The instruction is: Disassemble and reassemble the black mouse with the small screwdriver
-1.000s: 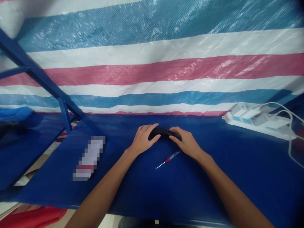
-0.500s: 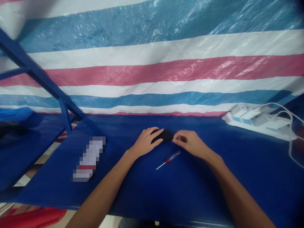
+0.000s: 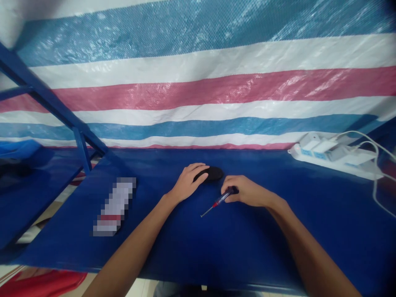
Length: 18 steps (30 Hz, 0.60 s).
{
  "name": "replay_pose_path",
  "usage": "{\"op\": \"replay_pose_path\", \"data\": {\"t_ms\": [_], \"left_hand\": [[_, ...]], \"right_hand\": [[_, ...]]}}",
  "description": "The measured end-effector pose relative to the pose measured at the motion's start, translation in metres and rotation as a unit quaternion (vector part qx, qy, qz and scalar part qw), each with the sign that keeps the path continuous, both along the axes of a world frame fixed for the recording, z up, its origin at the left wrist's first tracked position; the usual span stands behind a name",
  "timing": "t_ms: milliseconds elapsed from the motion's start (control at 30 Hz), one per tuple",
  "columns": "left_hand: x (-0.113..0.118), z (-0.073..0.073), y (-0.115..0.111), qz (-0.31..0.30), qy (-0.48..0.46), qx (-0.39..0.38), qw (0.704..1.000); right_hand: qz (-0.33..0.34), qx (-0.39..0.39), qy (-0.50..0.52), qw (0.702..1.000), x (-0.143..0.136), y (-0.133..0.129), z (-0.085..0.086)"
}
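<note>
Clearly, both hands are occupied: the left hand (image 3: pixel 189 182) curls its thumb and fingers round the near end of the black mouse (image 3: pixel 214 173), which lies on the worktop (image 3: pixel 185 247), while the right hand (image 3: pixel 244 190) pinches the screwdriver (image 3: pixel 218 202) by its handle. The shaft slants away from the right hand, down and toward the left forearm; whether its tip touches the surface or hangs just above is hard to tell. The mouse's far end reaches into the gap between the hands, apart from the right fingers. Because the pinch sits toward the handle's rear, the tool could swivel or slip if the fingers loosened. With the tip aimed leftward, a careless sweep might scratch the worktop or prod the left wrist. The mouse's rounded body could also skid or rock under a sideways push, since only the left hand steadies it. Farther out, a phone (image 3: pixel 116 208), its face blurred, lies left of the left forearm. Well right of the right hand and beyond it, the power strip (image 3: pixel 337 162) trails white cables (image 3: pixel 375 181), which a wide swing of that arm might snag.
</note>
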<state>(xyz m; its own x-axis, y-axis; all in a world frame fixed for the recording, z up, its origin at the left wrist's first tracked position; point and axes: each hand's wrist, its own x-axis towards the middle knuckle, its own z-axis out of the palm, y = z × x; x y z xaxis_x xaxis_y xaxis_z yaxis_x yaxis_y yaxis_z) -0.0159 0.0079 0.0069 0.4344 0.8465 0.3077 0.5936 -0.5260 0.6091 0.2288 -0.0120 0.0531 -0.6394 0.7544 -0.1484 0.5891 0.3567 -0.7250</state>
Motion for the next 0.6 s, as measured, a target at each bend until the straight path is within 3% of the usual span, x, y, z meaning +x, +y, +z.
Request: {"op": "replay_pose_path", "data": {"t_ms": [100, 233, 367, 500, 600], "left_hand": [[0.001, 0.0, 0.001, 0.018, -0.043, 0.014, 0.999], [0.0, 0.006, 0.0, 0.103, -0.138, 0.057, 0.983], [-0.002, 0.012, -0.002, 0.171, -0.22, 0.096, 0.956], [-0.001, 0.014, -0.005, 0.124, -0.206, 0.138, 0.961], [0.0, 0.012, -0.007, 0.083, -0.154, 0.157, 0.972]], "right_hand": [[-0.048, 0.0, 0.063, 0.997, 0.002, 0.0, 0.003], [-0.113, 0.043, 0.111, 0.986, 0.002, -0.001, 0.004], [-0.223, 0.067, 0.231, 0.945, 0.0, 0.0, -0.001], [-0.295, 0.056, 0.338, 0.892, -0.005, 0.002, -0.007], [-0.319, 0.05, 0.37, 0.871, -0.009, 0.003, -0.01]]}}
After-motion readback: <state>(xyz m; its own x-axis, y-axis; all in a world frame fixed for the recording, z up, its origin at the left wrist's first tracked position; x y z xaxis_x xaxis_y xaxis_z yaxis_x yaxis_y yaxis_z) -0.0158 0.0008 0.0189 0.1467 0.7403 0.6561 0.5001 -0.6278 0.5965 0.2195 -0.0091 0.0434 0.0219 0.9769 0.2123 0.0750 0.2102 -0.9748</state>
